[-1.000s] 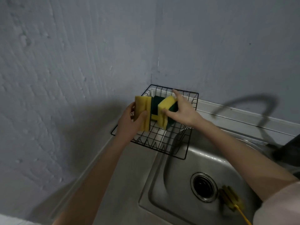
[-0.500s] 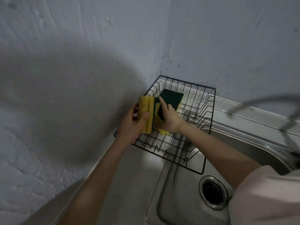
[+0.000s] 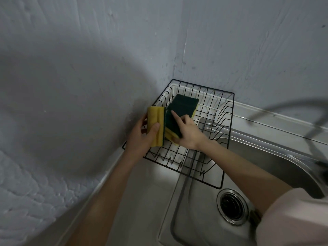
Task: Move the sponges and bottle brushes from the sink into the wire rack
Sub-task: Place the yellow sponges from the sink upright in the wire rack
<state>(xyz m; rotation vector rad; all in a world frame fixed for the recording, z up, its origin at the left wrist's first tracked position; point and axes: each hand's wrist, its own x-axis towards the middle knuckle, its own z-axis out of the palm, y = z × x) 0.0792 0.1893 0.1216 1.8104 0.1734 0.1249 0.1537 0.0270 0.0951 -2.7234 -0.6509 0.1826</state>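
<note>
A black wire rack (image 3: 225, 139) sits in the corner, its near end over the sink (image 3: 195, 219). My left hand (image 3: 142, 139) grips a yellow sponge (image 3: 156, 121) standing on edge at the rack's left side. Beside it, my right hand (image 3: 188, 134) holds a second sponge (image 3: 173, 126) with its green pad facing up, index finger stretched along the pad. A third sponge (image 3: 184, 105) lies flat farther back in the rack, green side up. A dark bit of brush (image 3: 255, 217) peeks out by the drain, mostly hidden by my right sleeve.
The round drain (image 3: 232, 206) lies in the steel basin below the rack. Grey walls close the corner behind and to the left. A blurred dark tap (image 3: 319, 167) stands at the right edge. A steel counter strip (image 3: 142, 201) runs left of the basin.
The view has swung down and left. My right hand has brought its sponge from the rack's middle down against the left-hand sponge. The third sponge now shows lying flat behind.
</note>
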